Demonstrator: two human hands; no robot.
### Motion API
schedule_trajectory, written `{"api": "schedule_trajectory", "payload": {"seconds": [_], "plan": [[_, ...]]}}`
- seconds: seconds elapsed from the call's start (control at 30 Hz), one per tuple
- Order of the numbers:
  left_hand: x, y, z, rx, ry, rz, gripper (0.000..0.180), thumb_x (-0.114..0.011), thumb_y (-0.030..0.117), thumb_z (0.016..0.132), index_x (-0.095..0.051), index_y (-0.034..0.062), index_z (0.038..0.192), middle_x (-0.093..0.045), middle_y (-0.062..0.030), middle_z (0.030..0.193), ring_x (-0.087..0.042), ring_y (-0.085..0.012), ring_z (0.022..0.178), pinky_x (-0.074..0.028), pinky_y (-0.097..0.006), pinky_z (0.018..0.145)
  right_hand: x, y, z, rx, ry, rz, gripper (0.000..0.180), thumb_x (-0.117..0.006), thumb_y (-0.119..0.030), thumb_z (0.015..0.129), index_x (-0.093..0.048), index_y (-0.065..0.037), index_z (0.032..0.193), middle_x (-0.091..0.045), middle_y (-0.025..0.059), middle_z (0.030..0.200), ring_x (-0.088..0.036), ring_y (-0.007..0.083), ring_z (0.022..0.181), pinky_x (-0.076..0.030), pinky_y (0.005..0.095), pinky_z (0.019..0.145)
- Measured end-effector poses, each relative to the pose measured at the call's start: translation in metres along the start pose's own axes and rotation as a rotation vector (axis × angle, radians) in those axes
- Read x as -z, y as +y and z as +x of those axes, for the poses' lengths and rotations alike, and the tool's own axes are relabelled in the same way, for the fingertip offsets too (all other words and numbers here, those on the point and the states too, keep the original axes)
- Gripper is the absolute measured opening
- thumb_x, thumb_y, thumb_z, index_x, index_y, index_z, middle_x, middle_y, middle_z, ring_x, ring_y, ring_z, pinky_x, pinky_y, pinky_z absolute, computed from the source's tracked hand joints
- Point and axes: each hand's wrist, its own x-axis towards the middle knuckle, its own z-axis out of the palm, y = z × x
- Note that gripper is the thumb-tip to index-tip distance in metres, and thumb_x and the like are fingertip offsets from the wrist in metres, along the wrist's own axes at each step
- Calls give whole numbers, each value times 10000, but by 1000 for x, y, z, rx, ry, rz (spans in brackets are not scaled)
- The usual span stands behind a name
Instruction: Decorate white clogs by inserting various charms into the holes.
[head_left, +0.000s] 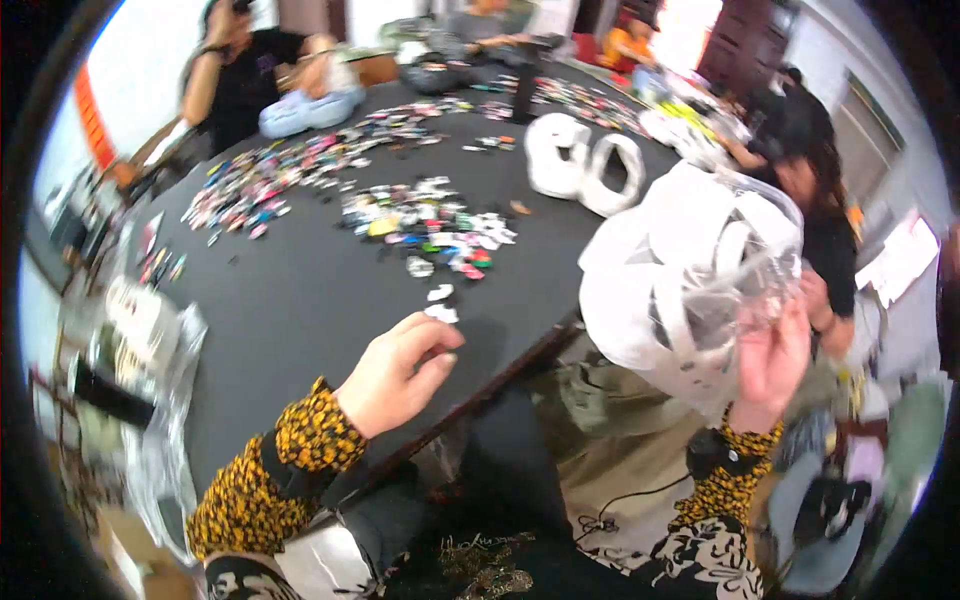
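Note:
My right hand (778,350) is closed on the edge of a clear plastic bag (770,265). White clogs (630,300) with heel straps are in and against this bag, held up off the table's right edge. Above the black tabletop, my left hand (395,370) has its fingers loosely curled, the thumb apart from them, and nothing shows between. Just beyond its fingertips lie small white charms (441,313). Farther off is a heap of small multicoloured charms (425,220).
Another pair of white clogs (555,165) stands on the black table (300,330). A long spread of charms (290,170) covers its far left. Clear plastic wrap (165,420) hangs along the left edge. Several people sit around; one person (810,190) is close on my right.

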Motion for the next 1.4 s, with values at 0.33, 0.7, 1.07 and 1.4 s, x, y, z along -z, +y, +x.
{"api": "schedule_trajectory", "payload": {"seconds": [0.33, 0.7, 1.07, 1.4], "plan": [[147, -5, -155, -138, 374, -206, 306, -584, 60, 905, -524, -2, 1198, -547, -105, 1076, -609, -173, 893, -495, -293, 774, -281, 40, 1, -198, -141, -152, 327, -532, -162, 976, -507, -10, 1264, -619, 63, 1039, -602, 161, 912, -502, 323, 783], [166, -59, -215, 36, 638, -129, 524, -550, 17, 900, -358, 7, 1387, -461, -122, 1329, -559, -176, 1065, -499, -281, 809, -390, 218, 29, -339, -845, -101, 78, -543, -76, 954, -570, -38, 1017, -605, 6, 816, -623, 129, 730, -578, 344, 671], [167, -101, -216, 106, 652, 279, 601, -717, 119, 810, -425, 4, 1323, -417, -211, 1354, -497, -372, 1198, -441, -398, 987, -401, 252, 3, -230, -972, -567, 77, -563, -28, 922, -591, -9, 992, -616, 24, 877, -602, 98, 796, -526, 266, 756], [168, -113, -208, 121, 246, 353, 821, -817, 246, 720, -383, 32, 1384, -410, -222, 1380, -471, -407, 1235, -428, -423, 1011, -348, 220, -114, -117, -1939, -651, 273, -620, -104, 874, -561, -7, 1122, -581, 149, 1067, -563, 314, 1040, -438, 409, 927]]}}
